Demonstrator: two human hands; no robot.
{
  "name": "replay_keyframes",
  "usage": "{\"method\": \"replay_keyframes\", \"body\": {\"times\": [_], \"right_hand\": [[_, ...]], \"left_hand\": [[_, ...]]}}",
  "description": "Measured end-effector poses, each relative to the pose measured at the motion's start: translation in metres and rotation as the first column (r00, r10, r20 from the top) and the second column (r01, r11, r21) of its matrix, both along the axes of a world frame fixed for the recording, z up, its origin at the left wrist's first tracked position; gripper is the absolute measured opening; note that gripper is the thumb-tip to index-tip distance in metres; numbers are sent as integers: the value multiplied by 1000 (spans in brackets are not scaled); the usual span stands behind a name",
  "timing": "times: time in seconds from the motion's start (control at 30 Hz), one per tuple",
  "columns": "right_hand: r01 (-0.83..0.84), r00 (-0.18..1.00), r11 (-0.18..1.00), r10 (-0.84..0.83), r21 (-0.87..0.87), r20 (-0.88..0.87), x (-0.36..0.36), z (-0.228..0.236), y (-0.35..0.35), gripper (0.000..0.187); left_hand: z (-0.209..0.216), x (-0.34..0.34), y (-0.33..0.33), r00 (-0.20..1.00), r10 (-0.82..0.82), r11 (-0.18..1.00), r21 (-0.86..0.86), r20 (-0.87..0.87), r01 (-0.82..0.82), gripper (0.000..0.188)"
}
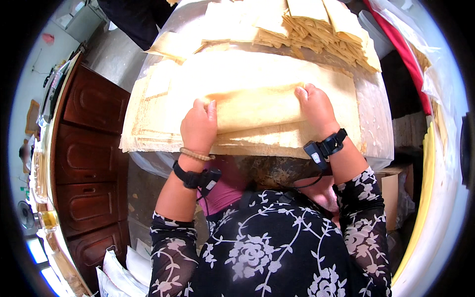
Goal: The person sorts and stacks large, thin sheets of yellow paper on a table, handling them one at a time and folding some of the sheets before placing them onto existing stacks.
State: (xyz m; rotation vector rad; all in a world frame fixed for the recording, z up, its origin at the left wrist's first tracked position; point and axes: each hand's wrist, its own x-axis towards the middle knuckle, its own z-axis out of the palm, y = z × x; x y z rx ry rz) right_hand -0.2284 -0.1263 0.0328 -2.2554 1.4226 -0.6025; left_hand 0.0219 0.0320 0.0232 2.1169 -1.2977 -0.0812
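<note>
A thin, soft, pale-yellow sheet [260,110], which looks like tofu skin, is stretched between my two hands above a broad flat stack of similar sheets [151,126]. My left hand [199,123] pinches its left end, thumb on top and fingers curled. At the other end my right hand [318,109] grips it between thumb and bent fingers. The sheet's near edge looks folded or rolled over and sags a little between them. Bright glare washes out its far part. A wrist strap with a small black device sits on each arm.
Folded sheets [316,37] are heaped at the table's far side. The pale table [378,119] has a wet-looking right edge. Dark wooden cabinets [91,153] line the left; white sacks [121,272] lie below. A cardboard box [391,198] stands lower right. Someone's dark-clothed legs [136,20] show at upper left.
</note>
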Motion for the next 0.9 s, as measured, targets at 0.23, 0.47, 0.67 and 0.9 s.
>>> {"method": "replay_keyframes", "body": {"times": [0.23,0.47,0.67,0.9], "right_hand": [[9,994,997,-1,77,-109,5,8,-8,35],[-135,965,942,54,-308,-256,23,26,20,40],[-482,856,847,399,-225,-330,21,-12,31,55],[-462,874,862,404,-208,-270,20,-15,29,56]], "left_hand": [[3,-35,-18,835,-160,975,-47,526,216,65],[-7,-49,-19,794,-489,872,231,361,432,93],[16,-10,-30,724,-685,718,238,78,654,66],[50,33,-55,821,-544,796,416,175,439,46]]}}
